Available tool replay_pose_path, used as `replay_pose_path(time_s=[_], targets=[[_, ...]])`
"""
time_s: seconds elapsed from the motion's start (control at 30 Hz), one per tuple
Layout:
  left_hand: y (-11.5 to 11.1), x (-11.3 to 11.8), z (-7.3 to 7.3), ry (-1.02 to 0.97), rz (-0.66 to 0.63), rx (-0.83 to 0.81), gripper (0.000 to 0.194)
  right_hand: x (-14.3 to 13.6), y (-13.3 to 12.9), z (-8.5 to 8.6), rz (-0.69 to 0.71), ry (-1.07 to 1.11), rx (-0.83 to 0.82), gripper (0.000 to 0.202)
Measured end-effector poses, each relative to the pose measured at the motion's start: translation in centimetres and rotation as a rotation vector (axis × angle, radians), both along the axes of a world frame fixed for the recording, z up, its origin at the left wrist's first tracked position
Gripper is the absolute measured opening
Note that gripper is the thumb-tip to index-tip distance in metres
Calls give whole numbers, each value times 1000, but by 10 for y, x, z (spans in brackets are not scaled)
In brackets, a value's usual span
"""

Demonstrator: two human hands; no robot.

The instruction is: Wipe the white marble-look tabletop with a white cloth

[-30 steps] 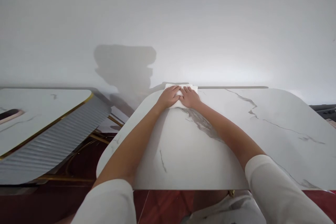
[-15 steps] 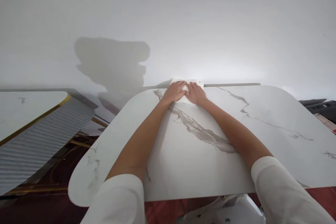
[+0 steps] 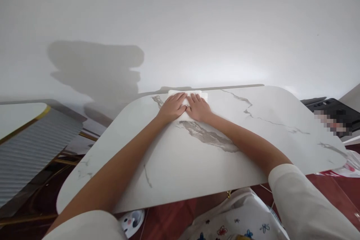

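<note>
A folded white cloth (image 3: 194,114) lies on the white, grey-veined tabletop (image 3: 174,168) near its far edge. My left hand (image 3: 173,107) rests flat on the cloth's left part, fingers stretched out. My right hand (image 3: 199,107) presses on its right part, also with extended fingers. The two thumbs meet or nearly meet in the middle. Whether the cloth is a wipe or fabric I cannot tell.
A pale wall (image 3: 197,26) stands behind the table. At left is another gold-edged table with a ribbed side (image 3: 33,142). A black object (image 3: 340,107) sits at far right. Below the near edge are a white slipper (image 3: 133,222) and red floor (image 3: 163,217).
Both hands and the cloth have drawn slightly back from the wall-side edge toward me. The view has also shifted, showing more of the floor and the right side.
</note>
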State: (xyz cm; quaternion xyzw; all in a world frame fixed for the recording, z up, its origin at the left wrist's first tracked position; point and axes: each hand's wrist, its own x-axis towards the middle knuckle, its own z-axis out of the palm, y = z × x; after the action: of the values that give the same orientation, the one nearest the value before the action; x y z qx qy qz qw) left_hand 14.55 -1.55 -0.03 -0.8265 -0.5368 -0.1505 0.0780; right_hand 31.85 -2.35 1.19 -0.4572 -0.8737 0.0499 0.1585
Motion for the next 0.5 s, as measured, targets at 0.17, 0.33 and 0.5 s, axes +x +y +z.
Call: replay_pose_path(time_s=[0.17, 0.33, 0.5], targets=[[-39, 3, 0, 8, 9, 4, 57, 4, -37, -2, 23, 35, 19, 55], [-75, 2, -2, 17, 8, 22, 58, 6, -70, -5, 34, 47, 44, 54], [-114, 1, -4, 23, 11, 5, 59, 10, -108, -6, 59, 64, 72, 56]])
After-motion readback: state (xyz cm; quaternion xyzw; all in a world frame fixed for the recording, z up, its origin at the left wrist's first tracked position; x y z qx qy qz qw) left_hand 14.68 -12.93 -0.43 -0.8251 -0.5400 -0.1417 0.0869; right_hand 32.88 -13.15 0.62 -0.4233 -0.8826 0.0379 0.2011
